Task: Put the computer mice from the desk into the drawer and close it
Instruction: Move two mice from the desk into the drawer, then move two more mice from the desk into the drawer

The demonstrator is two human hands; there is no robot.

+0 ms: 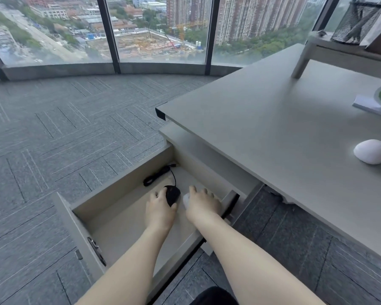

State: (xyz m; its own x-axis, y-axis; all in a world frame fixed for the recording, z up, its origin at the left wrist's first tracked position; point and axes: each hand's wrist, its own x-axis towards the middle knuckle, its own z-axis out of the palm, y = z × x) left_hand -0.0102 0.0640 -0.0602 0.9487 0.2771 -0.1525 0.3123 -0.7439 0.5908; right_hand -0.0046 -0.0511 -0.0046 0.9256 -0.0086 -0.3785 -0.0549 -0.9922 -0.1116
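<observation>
L fingers: left hand (161, 209) curled over the black wired computer mouse (172, 195), thumb on its near side; mouse looks down on the drawer floor, lower centre of frame.
R fingers: right hand (203, 204) draped, fingers a bit spread, over a small white mouse (186, 200); only a sliver shows at its left edge, so can't tell if gripped or just covered.
Cable: black cord (155, 176) bundled towards the drawer's back, above the hands.
Drawer: open pale-beige wooden drawer (75, 227) pulled well out, lower left.
Desk: light grey desktop (262, 119), right half of frame; a white oval mouse (373, 151) sits at right edge, well apart.
Progress: approx 2 mice in, 1 left, drawer not yet shut.
Room: drawer floor near the front is bare; desk edge overhangs close to R arm; grey carpet (64, 128) to the left is open.
</observation>
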